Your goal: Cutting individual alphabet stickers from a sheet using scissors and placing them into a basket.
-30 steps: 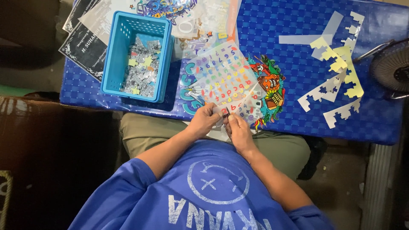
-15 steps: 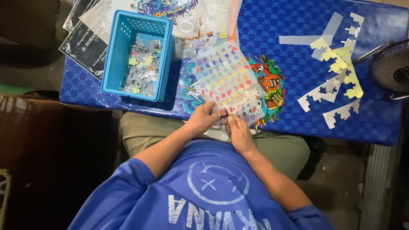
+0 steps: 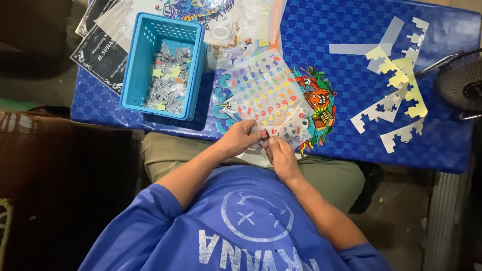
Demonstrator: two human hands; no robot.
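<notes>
Sticker sheet [image 3: 268, 98], a clear film dotted with small coloured letters and numerals, lies on the near part of the blue bench [image 3: 351, 75], its lower edge hanging toward the person's lap. Both hands meet at that edge: the left hand [image 3: 240, 139] is curled narrow with its fingertips pinched on the film, and the right hand [image 3: 280, 153] is closed tight beside it, thumb and forefinger pressed on the same spot, apparently with something small and dark between them, though it is too small to tell what.

Under the sheet lies a bright cartoon print [image 3: 321, 103]. To the left stands a blue plastic basket [image 3: 160, 65] holding a heap of cut scraps, and beyond it lie dark printed cards [image 3: 100, 50]. To the right, well apart, are pale and yellow notched backing strips [image 3: 396, 95], and a small fan [image 3: 462, 85] sits at the bench's edge.

The risk, as I judge it, lies in the pinch: the pieces are tiny and thin, so an uneven pull could tear one or fold it onto itself, and the fan's draught could lift loose strips or flutter the overhanging film.
</notes>
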